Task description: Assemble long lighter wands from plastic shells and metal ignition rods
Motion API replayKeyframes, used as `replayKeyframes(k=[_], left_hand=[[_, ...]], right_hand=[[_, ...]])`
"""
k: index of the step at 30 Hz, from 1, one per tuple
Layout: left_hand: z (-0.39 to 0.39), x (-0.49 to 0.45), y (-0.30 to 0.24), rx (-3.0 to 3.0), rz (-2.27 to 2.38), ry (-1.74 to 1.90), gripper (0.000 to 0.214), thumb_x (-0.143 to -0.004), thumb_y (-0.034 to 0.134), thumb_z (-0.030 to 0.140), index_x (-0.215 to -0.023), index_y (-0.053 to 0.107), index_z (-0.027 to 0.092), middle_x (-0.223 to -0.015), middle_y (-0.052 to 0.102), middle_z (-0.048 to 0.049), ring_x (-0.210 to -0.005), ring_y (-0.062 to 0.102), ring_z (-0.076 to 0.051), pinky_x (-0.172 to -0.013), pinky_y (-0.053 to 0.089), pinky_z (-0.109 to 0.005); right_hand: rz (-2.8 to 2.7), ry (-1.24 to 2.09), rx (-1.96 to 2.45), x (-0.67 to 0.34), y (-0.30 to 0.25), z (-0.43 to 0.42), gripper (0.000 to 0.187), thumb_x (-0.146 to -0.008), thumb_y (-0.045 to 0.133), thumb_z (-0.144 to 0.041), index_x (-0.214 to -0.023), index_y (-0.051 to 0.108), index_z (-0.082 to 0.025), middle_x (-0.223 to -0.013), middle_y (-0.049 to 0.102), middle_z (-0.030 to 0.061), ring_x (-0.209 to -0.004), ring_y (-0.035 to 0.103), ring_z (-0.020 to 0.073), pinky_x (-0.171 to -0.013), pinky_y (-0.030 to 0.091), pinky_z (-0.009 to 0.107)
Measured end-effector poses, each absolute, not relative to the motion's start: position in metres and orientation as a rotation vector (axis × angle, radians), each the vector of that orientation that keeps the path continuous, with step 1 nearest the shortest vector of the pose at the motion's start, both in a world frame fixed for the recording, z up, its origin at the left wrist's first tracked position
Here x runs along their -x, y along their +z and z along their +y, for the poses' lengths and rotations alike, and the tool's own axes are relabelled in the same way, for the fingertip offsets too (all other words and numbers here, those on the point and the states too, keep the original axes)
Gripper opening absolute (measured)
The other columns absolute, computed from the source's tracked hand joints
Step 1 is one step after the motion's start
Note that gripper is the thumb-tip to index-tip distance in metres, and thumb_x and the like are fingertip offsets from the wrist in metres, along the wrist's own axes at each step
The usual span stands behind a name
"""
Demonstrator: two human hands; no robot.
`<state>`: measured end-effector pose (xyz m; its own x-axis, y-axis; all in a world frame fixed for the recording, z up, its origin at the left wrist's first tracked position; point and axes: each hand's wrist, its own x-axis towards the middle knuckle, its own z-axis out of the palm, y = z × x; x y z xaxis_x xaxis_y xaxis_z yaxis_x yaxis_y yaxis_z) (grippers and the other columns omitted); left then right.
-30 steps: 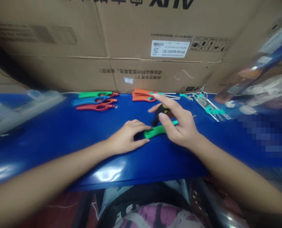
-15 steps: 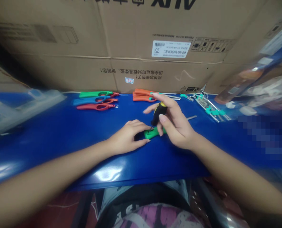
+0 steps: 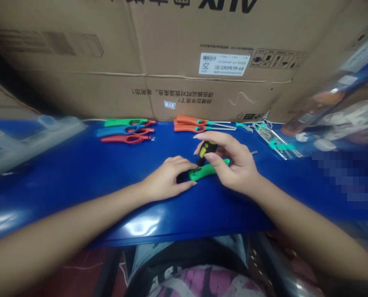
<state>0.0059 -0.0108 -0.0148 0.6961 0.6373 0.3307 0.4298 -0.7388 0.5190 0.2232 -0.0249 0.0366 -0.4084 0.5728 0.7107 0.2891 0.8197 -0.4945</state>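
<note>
On the blue table [image 3: 93,198] lies a green lighter body [image 3: 207,170], a long-handled kind, with a metal tube end showing beyond my right hand. My left hand [image 3: 168,178] pinches its left end between thumb and fingers. In my right hand [image 3: 233,163] is a black and yellow screwdriver [image 3: 206,150], held by the handle. Its tip points down onto the left end of the green body, close to my left fingertips. My right hand hides part of the body's far end.
Green, blue and red lighter handles [image 3: 122,139] lie at the back left. Orange lighters [image 3: 188,128] with metal tubes lie at back centre. Right of them are several loose metal tubes with teal parts [image 3: 278,145]. A bottle [image 3: 307,111] and a large cardboard box [image 3: 171,57] stand behind.
My right fingers have shifted around the screwdriver handle, which now leans differently and shows more yellow. More of the green body is uncovered. My left hand has stayed in place.
</note>
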Motion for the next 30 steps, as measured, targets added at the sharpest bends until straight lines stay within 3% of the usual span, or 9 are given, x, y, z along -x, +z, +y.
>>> replayKeyframes(k=[4, 10, 13, 17, 19, 23, 27, 30], left_hand=[[-0.0109, -0.0056, -0.0162, -2.518, 0.839, 0.708, 0.036, -0.092, 0.071, 0.034, -0.126, 0.065, 0.023, -0.119, 0.071, -0.0074, -0.112, 0.064, -0.026, -0.101, 0.046, -0.044], [-0.0112, -0.0055, -0.0142, -2.493, 0.828, 0.693, 0.035, -0.093, 0.07, 0.033, -0.125, 0.065, 0.022, -0.119, 0.072, -0.0071, -0.113, 0.064, -0.026, -0.102, 0.045, -0.044], [-0.0111, -0.0055, -0.0152, -2.512, 0.832, 0.7, 0.035, -0.093, 0.07, 0.033, -0.126, 0.065, 0.022, -0.118, 0.072, -0.0075, -0.112, 0.064, -0.026, -0.099, 0.046, -0.044], [-0.0107, -0.0059, -0.017, -2.526, 0.841, 0.73, 0.037, -0.091, 0.072, 0.033, -0.126, 0.065, 0.022, -0.118, 0.072, -0.0074, -0.112, 0.064, -0.026, -0.1, 0.047, -0.043], [-0.0106, -0.0064, -0.0167, -2.516, 0.834, 0.733, 0.036, -0.091, 0.071, 0.032, -0.125, 0.065, 0.022, -0.119, 0.072, -0.0069, -0.112, 0.064, -0.026, -0.1, 0.047, -0.043], [-0.0105, -0.0068, -0.0156, -2.5, 0.819, 0.724, 0.033, -0.091, 0.072, 0.031, -0.122, 0.066, 0.021, -0.117, 0.073, -0.006, -0.111, 0.065, -0.025, -0.099, 0.046, -0.041], [-0.0104, -0.0061, -0.0171, -2.523, 0.833, 0.734, 0.034, -0.091, 0.072, 0.031, -0.123, 0.066, 0.021, -0.116, 0.072, -0.0066, -0.11, 0.065, -0.025, -0.097, 0.047, -0.04], [-0.0106, -0.0058, -0.0177, -2.528, 0.831, 0.747, 0.036, -0.091, 0.073, 0.031, -0.125, 0.065, 0.021, -0.118, 0.072, -0.0067, -0.112, 0.064, -0.025, -0.098, 0.047, -0.041]], right_hand=[[-1.975, 0.107, 0.677, -0.2241, 0.0375, -0.0239, 0.031, -0.093, 0.07, -0.032, -0.124, 0.067, -0.028, -0.106, 0.074, 0.005, -0.077, 0.07, 0.0188, -0.065, 0.061, 0.032], [-2.071, 0.579, 0.611, -0.227, 0.0382, -0.0227, 0.043, -0.107, 0.043, -0.031, -0.15, 0.044, -0.028, -0.124, 0.067, 0.0081, -0.082, 0.07, 0.0158, -0.066, 0.061, 0.03], [-2.049, 0.483, 0.625, -0.2273, 0.0373, -0.0214, 0.039, -0.102, 0.055, -0.03, -0.141, 0.054, -0.027, -0.121, 0.07, 0.0078, -0.087, 0.071, 0.018, -0.067, 0.061, 0.03], [-1.992, 0.116, 0.673, -0.2267, 0.0375, -0.0218, 0.035, -0.091, 0.073, -0.031, -0.125, 0.065, -0.026, -0.117, 0.073, 0.0065, -0.077, 0.07, 0.0175, -0.067, 0.061, 0.031], [-2.012, 0.127, 0.65, -0.2264, 0.0382, -0.0229, 0.036, -0.095, 0.067, -0.032, -0.13, 0.062, -0.026, -0.118, 0.072, 0.0065, -0.078, 0.07, 0.0172, -0.071, 0.061, 0.032], [-2.078, 0.46, 0.626, -0.2258, 0.0384, -0.0242, 0.044, -0.106, 0.043, -0.029, -0.15, 0.044, -0.026, -0.122, 0.069, 0.0078, -0.089, 0.072, 0.0176, -0.072, 0.062, 0.031], [-2.044, 0.312, 0.64, -0.2259, 0.0378, -0.0228, 0.036, -0.098, 0.062, -0.028, -0.135, 0.059, -0.025, -0.117, 0.072, 0.0064, -0.085, 0.073, 0.018, -0.07, 0.062, 0.029], [-2.031, 0.101, 0.64, -0.2264, 0.0388, -0.0227, 0.036, -0.094, 0.07, -0.026, -0.129, 0.063, -0.025, -0.12, 0.073, 0.0061, -0.086, 0.073, 0.0183, -0.079, 0.062, 0.031]])
